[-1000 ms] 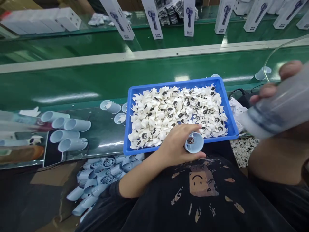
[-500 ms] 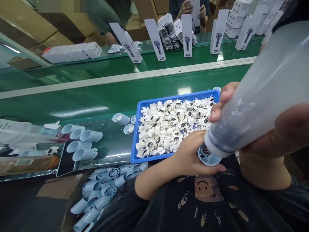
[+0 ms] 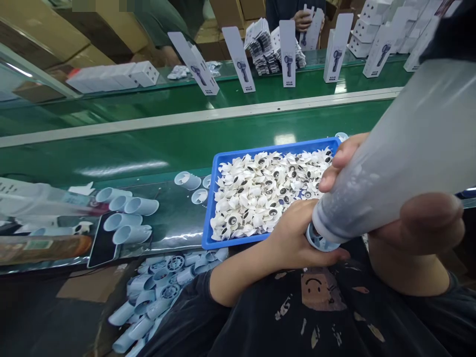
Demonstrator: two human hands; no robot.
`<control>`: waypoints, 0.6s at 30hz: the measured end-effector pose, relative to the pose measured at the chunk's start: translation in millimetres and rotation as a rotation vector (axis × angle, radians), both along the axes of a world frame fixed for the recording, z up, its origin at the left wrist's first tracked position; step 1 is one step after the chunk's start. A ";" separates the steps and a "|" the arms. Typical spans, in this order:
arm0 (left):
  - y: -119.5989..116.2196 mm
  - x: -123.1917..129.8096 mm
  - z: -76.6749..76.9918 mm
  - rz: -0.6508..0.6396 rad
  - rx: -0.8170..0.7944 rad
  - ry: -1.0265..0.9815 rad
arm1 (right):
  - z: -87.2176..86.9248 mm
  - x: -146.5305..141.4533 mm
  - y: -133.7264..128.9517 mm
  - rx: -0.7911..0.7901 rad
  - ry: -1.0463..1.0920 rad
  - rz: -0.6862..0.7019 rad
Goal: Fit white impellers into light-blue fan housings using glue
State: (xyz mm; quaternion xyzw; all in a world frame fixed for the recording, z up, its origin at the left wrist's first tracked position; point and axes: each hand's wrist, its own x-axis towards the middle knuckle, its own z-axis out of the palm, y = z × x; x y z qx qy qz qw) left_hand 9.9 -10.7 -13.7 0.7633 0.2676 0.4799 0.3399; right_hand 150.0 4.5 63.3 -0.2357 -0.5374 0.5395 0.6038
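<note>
Sitting in the curled fingers of the left hand [image 3: 293, 233], a pale-blue plastic cylinder [image 3: 323, 244] has its mouth mostly covered by the end of a thick, frosted translucent tube [image 3: 401, 148]. The right hand [image 3: 424, 225] has its fingers wrapped around that tube; I cannot tell whether tube and cylinder touch. This piece looks mid-step, its inside largely hidden. Just beyond lies a blue plastic tray [image 3: 234, 241] full of white bladed plastic rotors [image 3: 253, 193], so plenty seems left. Left of it, pale-blue cups [image 3: 189, 181] show something white inside, perhaps done; farther left, five hollow cylinders [image 3: 143, 205] lie grouped, and a large pale-blue heap [image 3: 159, 278] fills the near left, probably waiting.
</note>
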 end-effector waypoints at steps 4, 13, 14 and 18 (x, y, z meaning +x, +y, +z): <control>1.2 -0.4 0.1 -0.037 -0.162 -0.020 | 0.1 -2.6 0.7 0.004 -0.053 -0.078; 23.7 8.4 -5.3 -0.221 -0.476 -0.109 | -17.9 -0.8 14.5 -0.026 -0.034 -0.162; 26.2 8.7 -6.8 -0.234 -0.467 -0.085 | -18.6 0.6 16.5 -0.022 -0.024 -0.172; 30.7 3.9 -19.0 -0.168 -0.355 0.131 | -15.3 10.9 18.0 -0.017 0.052 -0.227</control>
